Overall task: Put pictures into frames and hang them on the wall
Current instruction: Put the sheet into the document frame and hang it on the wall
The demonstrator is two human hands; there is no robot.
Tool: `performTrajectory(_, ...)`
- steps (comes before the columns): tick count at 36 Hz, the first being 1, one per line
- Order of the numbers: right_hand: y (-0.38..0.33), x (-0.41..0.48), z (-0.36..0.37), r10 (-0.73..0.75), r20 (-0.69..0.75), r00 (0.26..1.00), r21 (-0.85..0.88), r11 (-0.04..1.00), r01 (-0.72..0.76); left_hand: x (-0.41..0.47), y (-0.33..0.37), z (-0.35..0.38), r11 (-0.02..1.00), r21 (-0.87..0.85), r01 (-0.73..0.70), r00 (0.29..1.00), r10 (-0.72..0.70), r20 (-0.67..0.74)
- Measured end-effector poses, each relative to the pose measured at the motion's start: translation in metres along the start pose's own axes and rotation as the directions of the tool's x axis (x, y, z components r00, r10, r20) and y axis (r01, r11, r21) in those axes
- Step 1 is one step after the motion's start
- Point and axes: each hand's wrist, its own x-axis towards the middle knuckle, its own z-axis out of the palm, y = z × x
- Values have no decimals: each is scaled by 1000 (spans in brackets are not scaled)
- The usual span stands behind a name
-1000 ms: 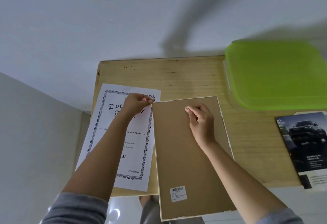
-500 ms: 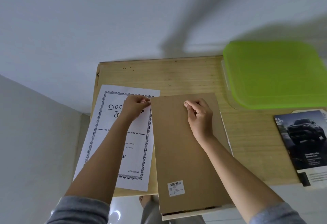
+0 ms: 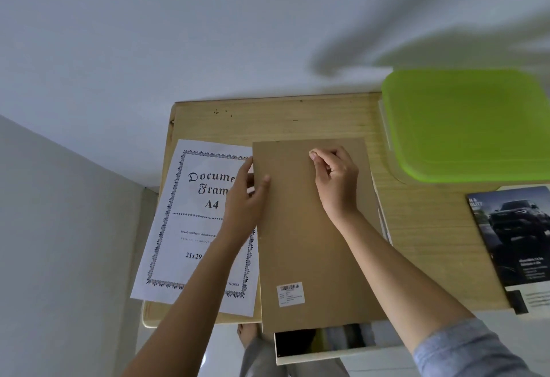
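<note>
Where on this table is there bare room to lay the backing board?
Two bare patches of table: the strip along its far edge, beyond the document sheet and backing board; and the wood between the frame and the car brochure, nearer than the green lid. Left side and far right corner are crowded.

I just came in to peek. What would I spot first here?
Probably the bright green lid at the far right of the table. Next, the brown backing board in the middle, held by the left hand and right hand, with a fancy-bordered white sheet on its left.
</note>
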Motion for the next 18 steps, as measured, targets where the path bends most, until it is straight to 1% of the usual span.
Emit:
performTrajectory(4,-12,12,2,-36,-34,999,7,999,36,-16,-6,5,986,-164,3,1000,-4,-3)
performTrajectory(9,-21,19,2,-84,13,996,27,996,84,-18,4,2,937,-348,5,999,-19,-36)
performTrajectory(15,-18,13,-13,-81,115,990,-76,993,90,-18,15,-17,911,-413,3,991,-59,-123)
performTrajectory(18,-17,10,-27,-67,129,989,-111,991,81,-22,19,-31,909,-416,-1,983,-75,-167)
